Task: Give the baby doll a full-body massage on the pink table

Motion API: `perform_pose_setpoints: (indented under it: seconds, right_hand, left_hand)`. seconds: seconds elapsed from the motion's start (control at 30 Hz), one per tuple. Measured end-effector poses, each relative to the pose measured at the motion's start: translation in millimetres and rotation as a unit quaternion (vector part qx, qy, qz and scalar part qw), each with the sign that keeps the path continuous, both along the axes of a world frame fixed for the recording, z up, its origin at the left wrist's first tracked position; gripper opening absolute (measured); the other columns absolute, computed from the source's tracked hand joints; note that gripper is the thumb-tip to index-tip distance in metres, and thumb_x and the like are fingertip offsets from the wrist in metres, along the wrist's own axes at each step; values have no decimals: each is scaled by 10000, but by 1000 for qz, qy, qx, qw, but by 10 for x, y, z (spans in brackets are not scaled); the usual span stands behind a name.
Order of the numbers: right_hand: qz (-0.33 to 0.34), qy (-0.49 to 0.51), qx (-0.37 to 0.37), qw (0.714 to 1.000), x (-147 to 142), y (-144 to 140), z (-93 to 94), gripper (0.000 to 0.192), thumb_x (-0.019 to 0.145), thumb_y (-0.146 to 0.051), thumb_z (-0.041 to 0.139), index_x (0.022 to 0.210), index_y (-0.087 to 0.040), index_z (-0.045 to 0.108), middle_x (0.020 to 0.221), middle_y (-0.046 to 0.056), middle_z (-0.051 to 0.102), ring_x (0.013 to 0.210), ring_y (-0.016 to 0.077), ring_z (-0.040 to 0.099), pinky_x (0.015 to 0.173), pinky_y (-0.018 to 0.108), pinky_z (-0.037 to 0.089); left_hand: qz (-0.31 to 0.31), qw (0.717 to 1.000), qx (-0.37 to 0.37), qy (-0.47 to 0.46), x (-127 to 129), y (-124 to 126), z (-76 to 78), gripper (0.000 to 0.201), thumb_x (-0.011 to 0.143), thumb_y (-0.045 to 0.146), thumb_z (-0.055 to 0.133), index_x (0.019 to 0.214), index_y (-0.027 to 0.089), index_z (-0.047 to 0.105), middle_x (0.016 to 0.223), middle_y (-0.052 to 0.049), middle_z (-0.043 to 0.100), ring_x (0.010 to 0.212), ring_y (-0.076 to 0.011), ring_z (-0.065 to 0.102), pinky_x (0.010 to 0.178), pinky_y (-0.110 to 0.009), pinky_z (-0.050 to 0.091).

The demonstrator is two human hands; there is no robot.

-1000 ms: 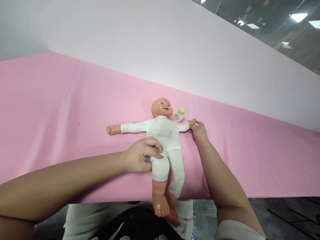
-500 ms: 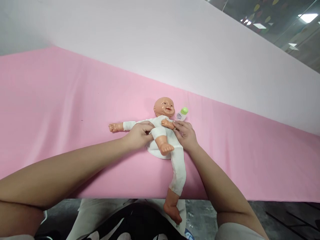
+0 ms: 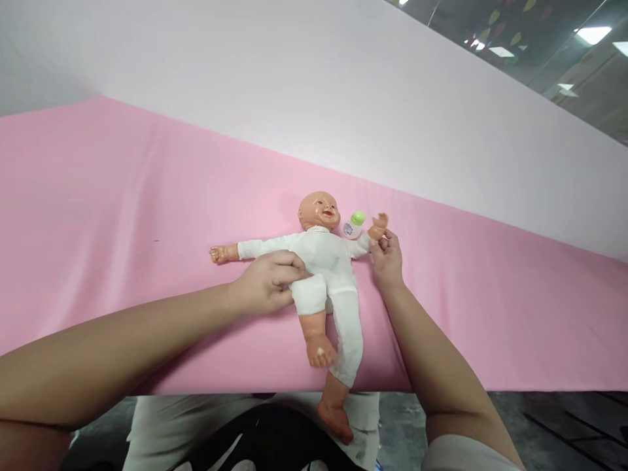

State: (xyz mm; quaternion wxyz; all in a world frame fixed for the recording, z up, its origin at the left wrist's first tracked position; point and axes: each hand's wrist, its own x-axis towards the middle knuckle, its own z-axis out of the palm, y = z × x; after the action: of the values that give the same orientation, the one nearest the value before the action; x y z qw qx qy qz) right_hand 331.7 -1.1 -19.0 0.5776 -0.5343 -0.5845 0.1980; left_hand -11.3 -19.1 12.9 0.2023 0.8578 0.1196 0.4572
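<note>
Doll point(image 3: 328, 261) on the surface point(image 3: 122, 216), feet past its near edge; bottle point(image 3: 354, 224) right of the head; hands point(image 3: 267, 282) flanking the torso.

The small bottle's point(image 3: 354, 224) label is too small to read, its base hidden behind the doll point(image 3: 326, 275).

This looks like a staged practice corner inside an office or commercial hall, not a home. A pink cloth point(image 3: 122, 216) covers a flat table across the middle of the frame, and behind it a plain white sheet point(image 3: 314, 98) hangs as a backdrop. In the upper right, past the sheet's edge, a glass partition point(image 3: 549, 59) reflects rectangular ceiling light panels point(image 3: 593, 34). At the lower right lies a dark grey floor point(image 3: 564, 425).
</note>
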Motion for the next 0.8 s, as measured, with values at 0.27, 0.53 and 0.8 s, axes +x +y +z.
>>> perform_pose_setpoints:
  seconds: [0.27,0.53,0.8]
  right_hand:
    - [-138,-75,-179,971,511,145,-70,633,864,-552,785,1396,-233,656,1330,141,766,1206,341,759,1034,533,652]
    - [-89,-83,-92,988,236,-1,8,914,968,-531,687,1713,-216,260,1586,175,617,1195,288,774,1061,504,637]
    - [58,-347,23,936,-392,-189,157,460,1056,-322,548,1509,-324,633,1502,55,700,1356,295,670,1176,539,549]
  left_hand:
    - [-75,991,89,67,43,-286,90,130,932,237,689,1033,229,772,892,-66,738,786,-196,681,708,-328,559]
    - [-36,999,4,28,-32,-29,21,218,957,198,645,1110,223,798,1013,-66,792,894,-187,762,787,-294,608]
    - [66,983,-92,147,-100,391,-44,209,873,135,577,757,182,744,827,-15,764,767,-160,713,705,-262,541]
